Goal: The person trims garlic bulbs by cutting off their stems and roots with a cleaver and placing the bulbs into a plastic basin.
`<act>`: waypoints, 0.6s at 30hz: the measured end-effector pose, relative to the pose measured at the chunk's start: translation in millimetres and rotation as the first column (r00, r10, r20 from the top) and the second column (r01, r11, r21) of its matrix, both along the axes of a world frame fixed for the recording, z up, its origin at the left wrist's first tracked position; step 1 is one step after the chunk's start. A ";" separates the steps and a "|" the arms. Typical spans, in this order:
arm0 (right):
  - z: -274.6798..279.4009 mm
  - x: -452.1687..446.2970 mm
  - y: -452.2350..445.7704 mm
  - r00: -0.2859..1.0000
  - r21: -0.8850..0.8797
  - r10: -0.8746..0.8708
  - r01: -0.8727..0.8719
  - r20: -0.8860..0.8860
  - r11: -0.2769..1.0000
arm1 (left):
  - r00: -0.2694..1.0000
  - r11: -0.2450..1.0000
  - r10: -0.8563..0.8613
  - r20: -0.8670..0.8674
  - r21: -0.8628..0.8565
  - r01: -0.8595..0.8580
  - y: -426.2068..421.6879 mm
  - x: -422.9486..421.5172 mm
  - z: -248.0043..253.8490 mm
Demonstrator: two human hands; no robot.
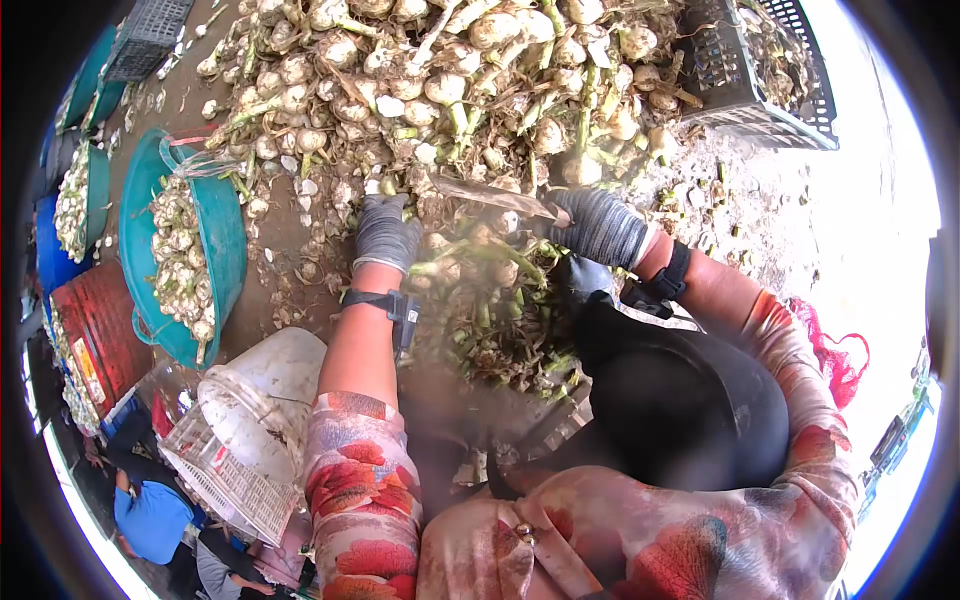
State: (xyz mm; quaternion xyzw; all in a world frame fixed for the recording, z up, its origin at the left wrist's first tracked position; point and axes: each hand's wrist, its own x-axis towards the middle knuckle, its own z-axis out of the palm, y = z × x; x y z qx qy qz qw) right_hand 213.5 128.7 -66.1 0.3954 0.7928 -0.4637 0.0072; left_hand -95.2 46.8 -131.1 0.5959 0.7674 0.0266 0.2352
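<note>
Floor (275, 285) open beside teal tub (222, 240)

Teal tub (228, 250); grey striped gloves (600, 228); red-flowered sleeves (362, 480); black crate (745, 85).

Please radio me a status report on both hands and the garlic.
Right hand gripping knife, tip toward left hand. Left hand at garlic heap, grip unclear. Leafy stalks piled between hands and body.

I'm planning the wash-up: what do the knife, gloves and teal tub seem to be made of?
Knife: probably metal, dull and brown-stained, judging by its thin, flat blade.
Gloves: likely knitted fabric, matte grey, with fine ribbing; any coating is unclear.
Teal tub: apparently plastic, smooth, slightly glossy, evenly coloured.
</note>
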 end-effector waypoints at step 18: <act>-25.6 9.8 8.5 0.988 -0.113 -0.080 0.066 -0.129 0.991 | 0.576 0.941 0.241 0.781 -0.043 -0.335 -48.3 67.8 119.9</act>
